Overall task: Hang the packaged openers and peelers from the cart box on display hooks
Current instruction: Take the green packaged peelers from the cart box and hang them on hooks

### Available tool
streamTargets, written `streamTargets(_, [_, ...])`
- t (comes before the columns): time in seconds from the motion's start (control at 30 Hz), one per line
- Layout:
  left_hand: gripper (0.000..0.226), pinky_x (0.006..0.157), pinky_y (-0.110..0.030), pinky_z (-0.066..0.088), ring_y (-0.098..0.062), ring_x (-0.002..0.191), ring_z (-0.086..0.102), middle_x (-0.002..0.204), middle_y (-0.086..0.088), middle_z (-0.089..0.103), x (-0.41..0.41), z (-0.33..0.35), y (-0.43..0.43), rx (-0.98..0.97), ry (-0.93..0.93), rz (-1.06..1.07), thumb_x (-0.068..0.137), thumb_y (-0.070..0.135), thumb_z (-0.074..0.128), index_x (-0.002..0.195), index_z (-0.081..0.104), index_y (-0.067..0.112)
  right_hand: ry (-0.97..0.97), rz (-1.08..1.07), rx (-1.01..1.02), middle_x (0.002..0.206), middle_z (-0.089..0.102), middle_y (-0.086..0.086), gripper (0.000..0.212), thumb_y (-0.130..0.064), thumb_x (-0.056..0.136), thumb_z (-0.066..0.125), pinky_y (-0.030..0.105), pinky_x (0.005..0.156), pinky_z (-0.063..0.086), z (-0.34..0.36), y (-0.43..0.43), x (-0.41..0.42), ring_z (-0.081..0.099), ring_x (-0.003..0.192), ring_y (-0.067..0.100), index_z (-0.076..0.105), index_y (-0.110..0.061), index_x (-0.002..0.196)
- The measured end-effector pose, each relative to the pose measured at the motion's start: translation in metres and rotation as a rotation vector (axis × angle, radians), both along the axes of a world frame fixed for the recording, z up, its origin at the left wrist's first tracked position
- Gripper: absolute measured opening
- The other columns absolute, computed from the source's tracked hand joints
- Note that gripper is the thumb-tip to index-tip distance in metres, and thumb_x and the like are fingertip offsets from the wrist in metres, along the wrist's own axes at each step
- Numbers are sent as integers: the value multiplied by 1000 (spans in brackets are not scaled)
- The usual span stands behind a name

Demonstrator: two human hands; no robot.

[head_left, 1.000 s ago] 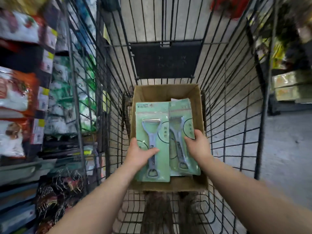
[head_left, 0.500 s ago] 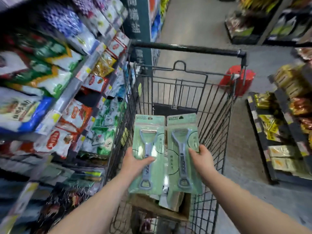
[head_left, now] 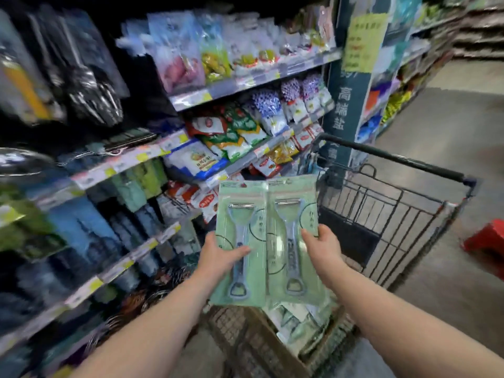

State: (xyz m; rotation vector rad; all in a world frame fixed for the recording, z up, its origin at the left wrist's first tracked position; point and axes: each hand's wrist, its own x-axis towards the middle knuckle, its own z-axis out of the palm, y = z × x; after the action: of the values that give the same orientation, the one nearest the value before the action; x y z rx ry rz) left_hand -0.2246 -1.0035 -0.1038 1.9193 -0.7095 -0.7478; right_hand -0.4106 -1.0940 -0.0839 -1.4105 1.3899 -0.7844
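Holding two flat packs upright and side by side above the cart, the person turns both fronts toward the camera. The left hand grips the left pale-green glossy plastic pack at its outer edge. Its thumb lies across the front over the tool's shank, and the other fingers are hidden behind. The right hand grips the right pale-green glossy plastic pack in the same way, thumb on the film and fingers out of sight at the back. The packs meet along their inner edges, and the right one sits slightly higher.

Each pack is a tall rectangle with a printed header strip. Each holds a slim grey metal tool with a forked peeler head and straight blade bar at the top, a narrow flat shank, and a rounded opener loop at the bottom.

Below the hands, a brown corrugated cardboard box sits in the dark wire-grid shopping cart. More green packs lie tilted and loose inside the box. A dark tubular handle crosses the cart's far end.

To the left, tiered shelves edged with price strips carry soft, crinkled bags, all blurred. A red plastic stool stands on the smooth grey floor to the right.
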Motion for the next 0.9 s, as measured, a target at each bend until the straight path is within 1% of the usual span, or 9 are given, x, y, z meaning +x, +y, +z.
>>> streamTargets(0.17, [67,87,-33,44,-24,104,56,120,-7,60,42,37,94,-107,-48,212,63,28,85,115,45,18,-15,228,-69,131,52,17,45,-23,94,47,45,99,41,40,57,63,52,114,31,41,-2,134])
streamTargets(0.23, [64,86,-34,45,-24,102,56,118,-7,60,62,53,138,-139,-66,315,64,26,85,114,46,17,-22,336,-98,129,53,17,47,-23,94,47,41,94,42,56,86,94,53,111,30,41,-3,136])
streamTargets(0.37, [75,89,-36,45,-27,109,56,123,-10,58,102,80,245,-157,-130,525,65,30,83,125,44,9,-64,528,-153,130,54,19,40,-20,94,50,37,95,42,82,163,162,52,114,31,48,2,127])
streamTargets(0.43, [80,96,-38,45,-29,116,53,129,-12,55,121,90,308,-165,-154,628,66,30,83,130,42,6,-94,624,-181,115,61,19,29,-17,92,51,31,78,42,91,212,196,54,93,25,55,0,116])
streamTargets(0.5, [87,102,-44,42,-31,122,49,136,-14,50,136,98,376,-160,-180,714,66,33,83,135,38,5,-113,706,-195,106,63,19,27,-19,92,52,28,66,36,98,269,230,51,84,21,56,0,110])
streamTargets(0.63, [91,98,-37,42,-29,123,48,139,-14,46,155,114,519,-138,-229,912,66,35,82,137,34,5,-150,861,-156,115,55,15,44,-22,93,51,29,77,39,107,399,291,54,108,30,46,3,129])
streamTargets(0.73, [89,98,-41,44,-30,118,52,134,-13,52,162,126,637,-130,-271,1046,65,37,82,135,36,7,-219,1002,-178,82,57,8,17,-16,91,51,24,53,36,116,514,331,53,74,23,60,-5,102])
streamTargets(0.8, [86,98,-42,44,-31,117,53,131,-15,53,162,132,705,-120,-300,1118,65,35,82,133,38,6,-263,1091,-128,83,57,9,17,-19,91,51,26,60,37,121,583,348,50,75,20,57,-6,100])
streamTargets(0.9, [72,94,-43,47,-31,109,56,124,-15,57,159,143,786,-131,-328,1209,65,31,83,120,44,7,-306,1208,-65,106,49,7,31,-25,92,50,29,77,31,125,662,367,42,94,15,51,-7,118])
